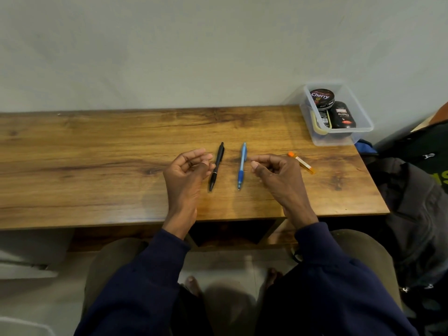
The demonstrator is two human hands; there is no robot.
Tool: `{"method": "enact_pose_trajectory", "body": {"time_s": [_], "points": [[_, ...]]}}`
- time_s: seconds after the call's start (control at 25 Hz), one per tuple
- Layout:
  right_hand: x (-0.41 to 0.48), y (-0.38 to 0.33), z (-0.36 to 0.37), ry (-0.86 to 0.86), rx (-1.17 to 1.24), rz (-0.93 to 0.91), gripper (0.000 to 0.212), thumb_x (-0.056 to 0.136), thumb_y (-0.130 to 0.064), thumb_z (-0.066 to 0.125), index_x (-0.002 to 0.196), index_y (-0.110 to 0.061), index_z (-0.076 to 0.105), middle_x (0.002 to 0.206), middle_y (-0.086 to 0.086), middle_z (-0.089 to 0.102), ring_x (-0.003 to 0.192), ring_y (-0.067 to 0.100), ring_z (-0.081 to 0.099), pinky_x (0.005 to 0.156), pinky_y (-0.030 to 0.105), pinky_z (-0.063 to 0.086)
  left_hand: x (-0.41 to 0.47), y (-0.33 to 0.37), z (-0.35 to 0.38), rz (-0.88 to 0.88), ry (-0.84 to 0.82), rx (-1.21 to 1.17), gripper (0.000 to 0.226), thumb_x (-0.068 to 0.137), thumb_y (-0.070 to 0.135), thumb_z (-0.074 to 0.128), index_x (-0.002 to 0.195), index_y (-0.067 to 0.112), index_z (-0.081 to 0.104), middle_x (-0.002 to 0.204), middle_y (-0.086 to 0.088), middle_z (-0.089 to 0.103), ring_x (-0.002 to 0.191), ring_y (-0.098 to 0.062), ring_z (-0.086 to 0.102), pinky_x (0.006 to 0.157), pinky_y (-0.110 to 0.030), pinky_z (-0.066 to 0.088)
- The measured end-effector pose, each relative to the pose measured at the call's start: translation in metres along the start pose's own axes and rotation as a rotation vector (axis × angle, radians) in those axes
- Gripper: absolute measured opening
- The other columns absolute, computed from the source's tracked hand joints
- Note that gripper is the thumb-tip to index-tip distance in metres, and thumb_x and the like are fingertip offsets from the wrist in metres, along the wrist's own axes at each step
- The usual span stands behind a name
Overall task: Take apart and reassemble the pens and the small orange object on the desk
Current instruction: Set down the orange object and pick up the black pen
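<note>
At frame centre on the brown wooden desk [97, 151], black pen [217, 166] and blue pen [242, 165] lie parallel between loosely curled, seemingly empty left hand [188, 169] and right hand [275, 174]; small orange tube [301, 162] right of them.

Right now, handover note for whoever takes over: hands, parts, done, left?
Left hand: empty, fingers loosely curled, just left of the black pen.
Right hand: empty, curled, between the blue pen and the small orange tube.
All three lie apart on the wooden desk, each looking whole.
Done: no disassembly visible.
Left: take apart and reassemble both pens and the tube.
Clear plastic box of tins at the far right corner is not part of the job.
</note>
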State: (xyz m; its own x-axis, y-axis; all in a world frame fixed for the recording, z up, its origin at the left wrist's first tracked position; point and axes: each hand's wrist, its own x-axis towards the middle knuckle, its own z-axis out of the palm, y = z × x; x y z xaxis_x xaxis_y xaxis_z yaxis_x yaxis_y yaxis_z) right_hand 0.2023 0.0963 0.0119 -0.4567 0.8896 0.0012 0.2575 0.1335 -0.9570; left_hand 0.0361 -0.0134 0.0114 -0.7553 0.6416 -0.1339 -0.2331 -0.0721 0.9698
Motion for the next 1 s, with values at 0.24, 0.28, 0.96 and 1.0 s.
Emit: {"method": "enact_pose_trajectory", "body": {"time_s": [0.24, 0.28, 0.96, 1.0], "points": [[0.002, 0.005, 0.003, 0.027, -0.205, -0.044, 0.014, 0.095, -0.017, 0.071, 0.107, -0.023, 0.076, 0.096, -0.010, 0.073, 0.089, 0.004, 0.065, 0.073, 0.012, 0.051, 0.020, -0.003, 0.007, 0.129, -0.048, 0.573, 0.023, 0.089, 0.012, 0.079, 0.111, 0.015, 0.073, 0.101, 0.004, 0.074, 0.093, -0.006, 0.070, 0.077, -0.018, 0.058], [0.001, 0.005, 0.003, 0.038, -0.249, -0.060, 0.016, 0.095, -0.015, 0.071, 0.108, -0.023, 0.076, 0.096, -0.011, 0.072, 0.088, 0.002, 0.064, 0.072, 0.008, 0.049, 0.024, -0.005, 0.011, 0.164, -0.041, 0.657, 0.024, 0.088, 0.017, 0.080, 0.111, 0.016, 0.072, 0.100, 0.007, 0.073, 0.089, -0.003, 0.069, 0.073, -0.015, 0.055], [-0.005, 0.008, 0.015, 0.080, -0.594, -0.152, 0.008, 0.094, -0.012, 0.071, 0.102, -0.014, 0.073, 0.103, 0.003, 0.065, 0.090, 0.012, 0.062, 0.081, 0.030, 0.058, 0.017, -0.003, 0.004, 0.136, -0.071, 1.026, 0.028, 0.084, 0.030, 0.086, 0.106, 0.020, 0.072, 0.078, 0.018, 0.061, 0.072, 0.007, 0.059, 0.059, -0.013, 0.043], [-0.006, 0.008, 0.015, 0.091, -0.590, -0.145, 0.008, 0.095, -0.013, 0.071, 0.102, -0.014, 0.073, 0.104, 0.004, 0.065, 0.091, 0.013, 0.062, 0.082, 0.031, 0.058, 0.013, -0.004, 0.000, 0.129, -0.078, 1.019, 0.027, 0.084, 0.030, 0.086, 0.106, 0.021, 0.072, 0.078, 0.018, 0.062, 0.073, 0.007, 0.059, 0.059, -0.013, 0.043]]}}
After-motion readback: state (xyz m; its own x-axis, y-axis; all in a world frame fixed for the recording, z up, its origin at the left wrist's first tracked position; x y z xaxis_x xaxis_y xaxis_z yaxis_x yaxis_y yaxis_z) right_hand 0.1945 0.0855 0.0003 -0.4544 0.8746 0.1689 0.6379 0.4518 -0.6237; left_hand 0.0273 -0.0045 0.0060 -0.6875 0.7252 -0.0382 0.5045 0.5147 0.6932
